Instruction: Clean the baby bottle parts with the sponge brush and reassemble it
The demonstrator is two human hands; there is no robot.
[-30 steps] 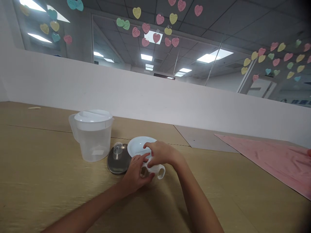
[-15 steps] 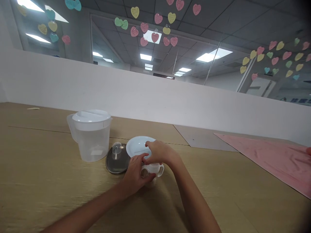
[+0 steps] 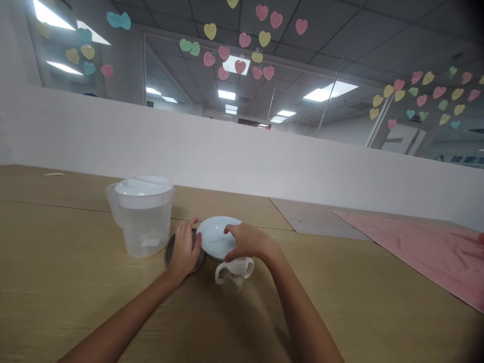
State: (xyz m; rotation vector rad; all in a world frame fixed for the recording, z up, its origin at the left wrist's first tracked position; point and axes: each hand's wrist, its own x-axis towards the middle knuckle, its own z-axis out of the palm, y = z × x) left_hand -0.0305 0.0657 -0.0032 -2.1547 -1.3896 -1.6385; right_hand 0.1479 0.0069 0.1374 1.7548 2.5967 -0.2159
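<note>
My left hand (image 3: pixel 185 252) reaches over a dark metal tray (image 3: pixel 199 263), thumb and fingers apart. It hides the spot where a small clear cup stood on that tray. My right hand (image 3: pixel 251 241) curves above a clear two-handled cup (image 3: pixel 231 283) with a white top, thumb and index finger spread. Whether its hidden fingers touch the cup's top, I cannot tell. Just behind the cup sits a white plate (image 3: pixel 215 227), partly covered by my right hand; a thin dark line crosses its surface.
A translucent lidded pitcher (image 3: pixel 145 227) holding clear liquid stands left of the tray. A pink cloth (image 3: pixel 419 252) lies on the right, beside a grey sheet (image 3: pixel 313 217). A white wall (image 3: pixel 227 156) with glass above bounds the wooden table (image 3: pixel 94 282).
My left hand has left the two-handled cup and moved left over the metal tray, covering the small clear cup. My right hand stays by the two-handled cup. The view has tilted slightly.
</note>
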